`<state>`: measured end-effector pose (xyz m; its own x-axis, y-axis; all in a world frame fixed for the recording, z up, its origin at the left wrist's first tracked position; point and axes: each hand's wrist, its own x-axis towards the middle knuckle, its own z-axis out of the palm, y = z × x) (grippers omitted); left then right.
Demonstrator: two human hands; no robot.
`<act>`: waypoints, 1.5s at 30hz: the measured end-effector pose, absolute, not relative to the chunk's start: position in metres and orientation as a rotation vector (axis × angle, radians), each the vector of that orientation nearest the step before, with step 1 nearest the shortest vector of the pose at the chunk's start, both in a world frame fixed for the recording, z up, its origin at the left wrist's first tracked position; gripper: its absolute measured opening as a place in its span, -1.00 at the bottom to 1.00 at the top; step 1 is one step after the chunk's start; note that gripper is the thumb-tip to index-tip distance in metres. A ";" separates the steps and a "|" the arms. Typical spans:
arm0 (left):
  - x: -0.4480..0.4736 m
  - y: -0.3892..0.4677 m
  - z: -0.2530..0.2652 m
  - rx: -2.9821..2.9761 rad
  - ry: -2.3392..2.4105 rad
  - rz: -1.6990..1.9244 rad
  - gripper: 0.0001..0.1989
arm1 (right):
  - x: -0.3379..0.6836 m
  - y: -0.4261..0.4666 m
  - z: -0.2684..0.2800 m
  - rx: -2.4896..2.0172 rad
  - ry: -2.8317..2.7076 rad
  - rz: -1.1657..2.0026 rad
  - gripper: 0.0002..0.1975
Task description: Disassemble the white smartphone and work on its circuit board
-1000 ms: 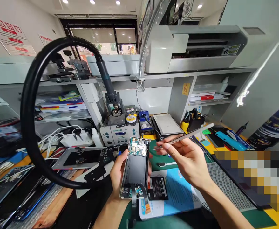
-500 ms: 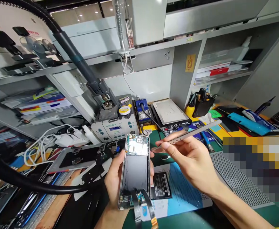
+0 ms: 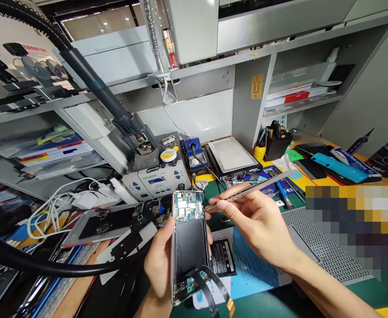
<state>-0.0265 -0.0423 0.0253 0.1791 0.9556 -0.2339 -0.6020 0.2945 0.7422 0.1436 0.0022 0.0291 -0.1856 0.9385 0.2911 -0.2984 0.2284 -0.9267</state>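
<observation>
My left hand (image 3: 160,258) is wrapped round an opened phone (image 3: 190,247), thumb on its left edge and fingertips showing on its right. A circuit board (image 3: 186,210) sits at the phone's top, above a black recess. Two ribbon cables (image 3: 210,287) hang over its lower end. Between the thumb and fingers of my right hand (image 3: 263,227) are slim metal tweezers (image 3: 268,181), their narrow tip near the phone's upper right edge. Whether the tip touches the phone is unclear. A black phone battery (image 3: 223,258) lies just right of the phone.
A blue and white sheet (image 3: 250,263) lies on the green mat under the battery. Behind stand a hot-air station (image 3: 156,179) and a flat heating plate (image 3: 232,154). A black hose (image 3: 64,268) crosses the left side. Phone parts (image 3: 101,223) lie at left, a grey perforated mat (image 3: 329,247) at right.
The phone has turned slightly, its lower end and ribbon cables swinging right. The tweezers' tip has moved a little left with my right hand. The whole view has shifted slightly.
</observation>
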 end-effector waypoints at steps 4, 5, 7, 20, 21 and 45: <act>-0.028 -0.041 0.028 0.632 0.769 1.184 -0.43 | 0.145 0.005 0.030 -0.682 -1.244 1.357 -0.91; -0.028 -0.041 0.028 0.638 0.771 1.186 -0.44 | 0.145 0.005 0.030 -0.676 -1.227 1.373 -0.91; -0.028 -0.040 0.028 0.630 0.778 1.186 -0.43 | 0.145 0.006 0.030 -0.670 -1.193 1.406 -0.91; -0.032 -0.038 0.025 0.570 0.782 1.155 -0.38 | 0.140 0.001 0.027 -0.663 -1.154 1.359 -0.93; -0.032 -0.038 0.025 0.574 0.784 1.157 -0.38 | 0.140 0.001 0.027 -0.665 -1.152 1.351 -0.92; -0.032 -0.040 0.019 0.543 0.615 1.165 -0.26 | 0.145 -0.012 0.029 -0.738 -1.469 0.871 -0.92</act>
